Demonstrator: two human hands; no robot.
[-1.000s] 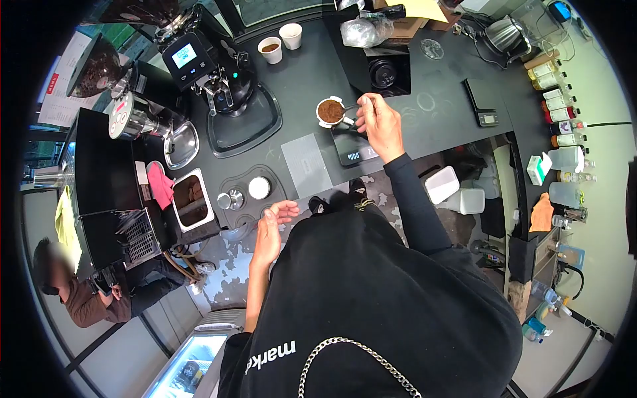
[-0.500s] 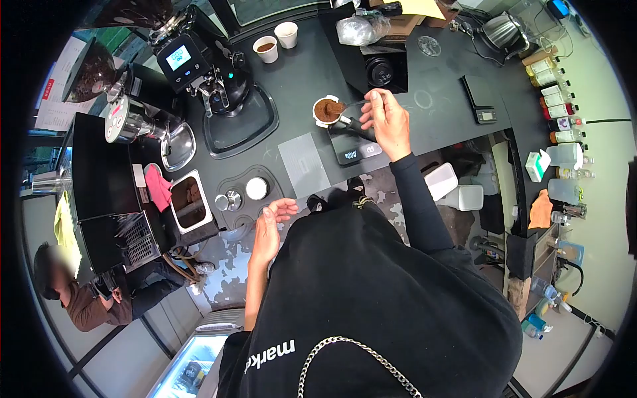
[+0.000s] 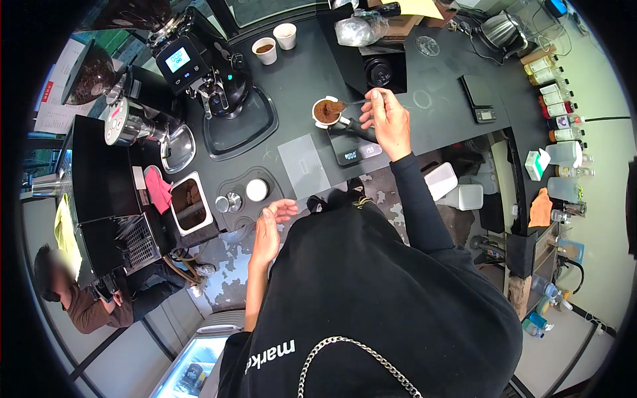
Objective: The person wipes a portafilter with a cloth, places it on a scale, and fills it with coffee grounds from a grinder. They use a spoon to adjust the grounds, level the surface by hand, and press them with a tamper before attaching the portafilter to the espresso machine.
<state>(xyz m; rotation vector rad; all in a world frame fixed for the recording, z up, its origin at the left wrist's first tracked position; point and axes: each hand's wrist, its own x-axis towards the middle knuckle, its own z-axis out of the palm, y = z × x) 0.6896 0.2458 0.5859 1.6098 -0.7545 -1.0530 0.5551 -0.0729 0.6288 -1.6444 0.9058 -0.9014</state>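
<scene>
A portafilter (image 3: pixel 319 120) filled with coffee grounds (image 3: pixel 326 111) is set near the front edge of the counter (image 3: pixel 302 86), its basket jutting past the far left corner of a digital scale (image 3: pixel 344 147). By its black handle (image 3: pixel 358 129), laid across the scale, some weight seems to be borne there, while the display at the front is uncovered and so can be read. A thin utensil (image 3: pixel 357 103) is pinched between the thumb and fingertips of the right hand (image 3: pixel 393 126), probably for fine control, with its tip at the grounds. By the left hand (image 3: pixel 267 232) nothing is seen to be gripped: its fingers are loosely spread and slightly curled, off the front edge, nearest to a translucent sheet (image 3: pixel 304 166) and the moulded mat (image 3: pixel 247 217). On that mat a metal tool (image 3: pixel 229 201) and a white-topped round tool (image 3: pixel 257 189) are stood, apparently so as to be seated in its shaped places. Toward the back edge, two paper cups (image 3: pixel 285 37) are placed side by side, grounds being visible in one
</scene>
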